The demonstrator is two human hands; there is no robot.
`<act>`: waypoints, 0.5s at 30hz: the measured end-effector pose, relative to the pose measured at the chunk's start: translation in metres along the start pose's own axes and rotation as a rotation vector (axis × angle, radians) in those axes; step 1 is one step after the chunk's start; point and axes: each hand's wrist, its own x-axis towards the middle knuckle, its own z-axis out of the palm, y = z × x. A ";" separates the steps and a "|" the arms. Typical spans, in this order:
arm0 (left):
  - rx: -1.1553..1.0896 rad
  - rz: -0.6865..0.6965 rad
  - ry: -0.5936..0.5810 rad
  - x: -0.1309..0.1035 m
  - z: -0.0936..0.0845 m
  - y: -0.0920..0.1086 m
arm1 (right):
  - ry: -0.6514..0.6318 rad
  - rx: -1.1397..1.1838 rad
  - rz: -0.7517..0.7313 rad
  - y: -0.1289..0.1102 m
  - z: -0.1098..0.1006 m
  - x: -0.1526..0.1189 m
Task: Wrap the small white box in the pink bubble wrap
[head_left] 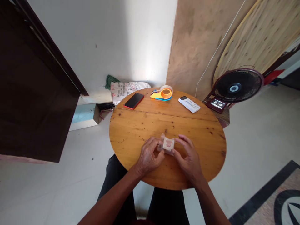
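A small square packet (168, 144) in clear crinkled wrapping, pale with a reddish print on top, sits low over the near half of the round wooden table (140, 125). My left hand (150, 156) pinches the wrapping at the packet's left side between thumb and fingers. On the other side, my right hand (188, 157) has its thumb at the lower right corner and its index finger near the upper right corner, gripping the packet. Parts of the wrapping are hidden behind my left fingers.
Along the table's far side lie a red-edged phone (134, 101), an orange and blue tape dispenser (162, 93) and a white device (189, 104), perhaps a power bank. A black round fan (234, 87) stands at the right. Behind is a wall (145, 40); a box (84, 117) lies left.
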 end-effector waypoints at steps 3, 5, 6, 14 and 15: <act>0.002 0.008 0.015 0.000 0.000 0.000 | -0.062 -0.035 -0.025 0.000 0.000 0.006; 0.008 0.014 0.022 0.000 0.001 0.001 | -0.082 -0.054 -0.052 0.000 0.000 0.009; 0.012 0.016 0.019 0.000 0.001 0.001 | -0.088 -0.066 -0.062 0.000 0.001 0.010; 0.057 0.050 -0.012 -0.001 0.004 -0.003 | -0.037 -0.237 -0.187 -0.006 0.009 0.019; 0.063 0.055 -0.008 -0.001 0.004 -0.004 | -0.025 -0.256 -0.203 -0.006 0.010 0.020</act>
